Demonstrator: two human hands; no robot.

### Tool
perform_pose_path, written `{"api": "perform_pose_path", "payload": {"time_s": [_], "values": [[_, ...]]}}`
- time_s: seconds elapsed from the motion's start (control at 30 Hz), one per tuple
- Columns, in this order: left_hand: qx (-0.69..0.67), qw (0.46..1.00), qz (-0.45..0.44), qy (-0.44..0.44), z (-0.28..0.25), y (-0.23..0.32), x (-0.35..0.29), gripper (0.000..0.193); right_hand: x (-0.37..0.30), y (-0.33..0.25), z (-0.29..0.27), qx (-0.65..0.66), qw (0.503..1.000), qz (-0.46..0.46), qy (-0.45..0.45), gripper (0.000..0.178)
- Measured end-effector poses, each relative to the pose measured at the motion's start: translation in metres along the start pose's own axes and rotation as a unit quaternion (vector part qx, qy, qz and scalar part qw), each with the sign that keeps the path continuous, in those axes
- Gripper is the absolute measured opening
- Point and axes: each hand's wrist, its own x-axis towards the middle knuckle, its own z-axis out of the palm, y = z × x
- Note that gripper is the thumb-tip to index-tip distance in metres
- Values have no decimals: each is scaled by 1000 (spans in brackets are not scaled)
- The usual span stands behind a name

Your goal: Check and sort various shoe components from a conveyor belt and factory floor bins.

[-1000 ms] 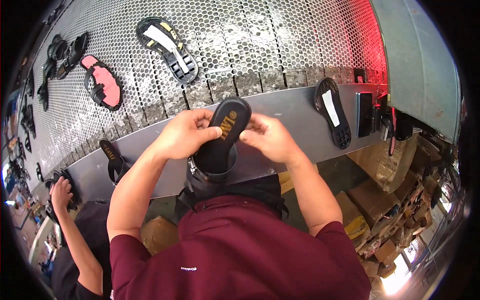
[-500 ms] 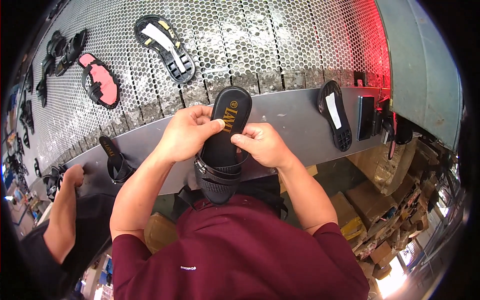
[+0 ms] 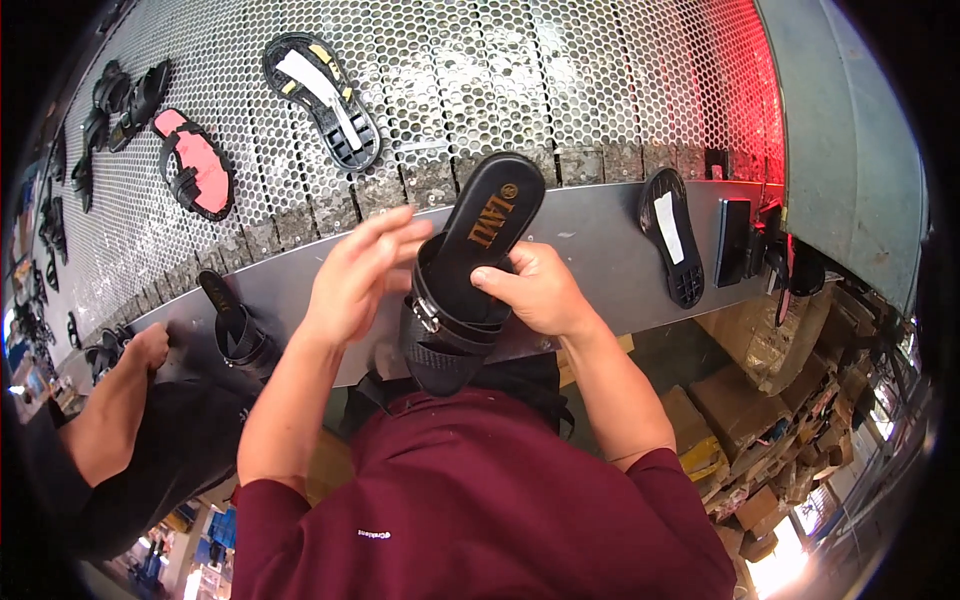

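A black sandal point(image 3: 462, 335) with gold print on its insole and a buckled strap is held in front of my body, its heel pointing away and tilted to the right. My right hand point(image 3: 540, 290) grips its right side, thumb on the insole and fingers out of sight beneath. Just left of the sandal, my left hand point(image 3: 358, 280) is apart from it, fingers spread and nothing in them. Beyond the hands runs a grey metal ledge point(image 3: 590, 235).
A metal-mesh conveyor point(image 3: 460, 70) carries a black sole point(image 3: 325, 100), a pink-lined sandal point(image 3: 203, 170) and other dark sandals. Another sole point(image 3: 672, 235) lies on the ledge at right, a sandal point(image 3: 238, 325) at left. A co-worker's hand point(image 3: 150, 345) is far left; cardboard boxes point(image 3: 740, 400) sit lower right.
My left hand has let go of the sandal and opened beside it. In my right hand the sandal has turned, its heel swinging to the right.
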Motion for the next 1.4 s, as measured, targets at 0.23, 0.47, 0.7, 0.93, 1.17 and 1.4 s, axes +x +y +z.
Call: {"api": "perform_pose_path", "payload": {"time_s": [0.23, 0.47, 0.7, 0.93, 1.17, 1.4], "values": [[-33, 998, -28, -36, 24, -66, -51, 43, -1, -10, -8, -39, 999, -22, -11, 22], [-4, 996, -21, 92, 46, -68, -37, 17, -1, -13, -11, -22, 1000, -1, 13, 21], [43, 993, -7, 107, 52, -75, -37, 15, -1, -5, -11, -55, 998, 0, 19, 20], [-132, 989, -13, 61, 48, -78, -30, 21, 5, 3, -25, -27, 999, 42, 13, 33], [-176, 974, 119, 75, 20, 77, 48, 28, 28, 8, -20, -234, 945, -171, 148, 53], [321, 824, 327, 332, -52, 145, 91, 57, 91, -24, 44, -551, 768, -301, 124, 82]]}}
